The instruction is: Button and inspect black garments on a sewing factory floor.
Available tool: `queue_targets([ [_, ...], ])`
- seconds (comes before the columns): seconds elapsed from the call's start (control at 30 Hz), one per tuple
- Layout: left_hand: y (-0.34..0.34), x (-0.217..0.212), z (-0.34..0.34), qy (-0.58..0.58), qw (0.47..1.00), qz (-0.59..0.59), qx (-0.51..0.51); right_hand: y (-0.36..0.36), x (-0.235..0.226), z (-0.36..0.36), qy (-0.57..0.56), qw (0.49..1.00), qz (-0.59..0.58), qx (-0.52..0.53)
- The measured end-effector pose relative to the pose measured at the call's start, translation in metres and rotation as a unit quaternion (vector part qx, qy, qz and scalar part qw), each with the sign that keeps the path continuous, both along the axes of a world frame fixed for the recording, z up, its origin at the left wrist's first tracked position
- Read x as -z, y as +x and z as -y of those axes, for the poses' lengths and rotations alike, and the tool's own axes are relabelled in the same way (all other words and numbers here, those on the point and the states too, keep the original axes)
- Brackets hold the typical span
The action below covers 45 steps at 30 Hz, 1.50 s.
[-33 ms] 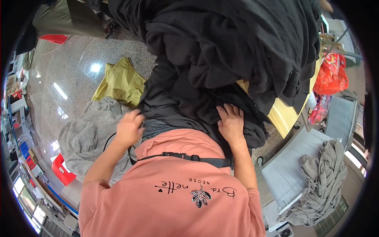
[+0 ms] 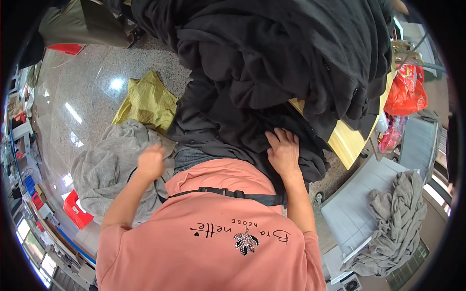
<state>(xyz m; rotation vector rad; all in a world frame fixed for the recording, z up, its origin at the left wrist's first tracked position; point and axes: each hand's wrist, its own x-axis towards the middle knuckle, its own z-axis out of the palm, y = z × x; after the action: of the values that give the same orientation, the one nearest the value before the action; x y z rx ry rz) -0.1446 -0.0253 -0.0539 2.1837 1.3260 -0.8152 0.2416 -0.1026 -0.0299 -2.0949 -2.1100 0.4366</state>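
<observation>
A dark black garment [image 2: 204,128] with buttons lies across my lap in loose folds. My right hand [image 2: 283,151] rests on it, its fingers laid out flat over the cloth and gripping nothing visible. My left hand [image 2: 151,162] is off the garment, in front of a rumpled grey knitted cloth heap [image 2: 104,167] to the left. Motion smears its fingers, so I cannot make out how they are held. Beyond my lap rises a large pile of black garments [image 2: 272,53].
The pile hangs over a pale wooden table edge [image 2: 347,148]. A yellow-green bag [image 2: 150,102] lies on the speckled floor at left, near a red container [image 2: 77,211]. At right are a grey-white surface [image 2: 349,194], twisted grey cloth [image 2: 398,223] and a red plastic bag [image 2: 407,92].
My left hand has moved a little to the left and down, away from the black garment, and its fingers look more drawn in. My right hand stays in place.
</observation>
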Motion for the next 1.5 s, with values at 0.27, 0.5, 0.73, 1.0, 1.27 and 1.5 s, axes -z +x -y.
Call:
queue_targets([
  [0.27, 0.005, -0.044, -0.020, 0.059, 0.988, 0.123, -0.068, -0.004, 0.003, 0.008, 0.060, 0.989, -0.122, 0.049],
  [0.5, 0.179, -0.057, -0.060, 0.082, 0.835, 0.488, 0.240, -0.006, -0.034, 0.000, 0.155, 0.964, -0.211, -0.043],
  [0.73, 0.168, -0.008, -0.082, 0.099, 0.859, 0.468, 0.181, -0.003, -0.055, 0.045, 0.038, 0.964, -0.261, 0.038],
  [1.0, 0.122, -0.164, -0.100, -0.395, 0.594, 0.685, 0.146, 0.037, -0.113, 0.016, 0.040, 0.655, -0.730, -0.191],
  [1.27, 0.127, -0.064, -0.099, -0.061, 0.843, 0.447, -0.292, 0.012, -0.045, 0.000, 0.037, 0.850, -0.418, 0.319],
  [1.5, 0.131, -0.036, -0.053, 0.087, 0.888, 0.447, -0.058, 0.007, -0.039, 0.000, 0.295, 0.933, -0.049, 0.198],
])
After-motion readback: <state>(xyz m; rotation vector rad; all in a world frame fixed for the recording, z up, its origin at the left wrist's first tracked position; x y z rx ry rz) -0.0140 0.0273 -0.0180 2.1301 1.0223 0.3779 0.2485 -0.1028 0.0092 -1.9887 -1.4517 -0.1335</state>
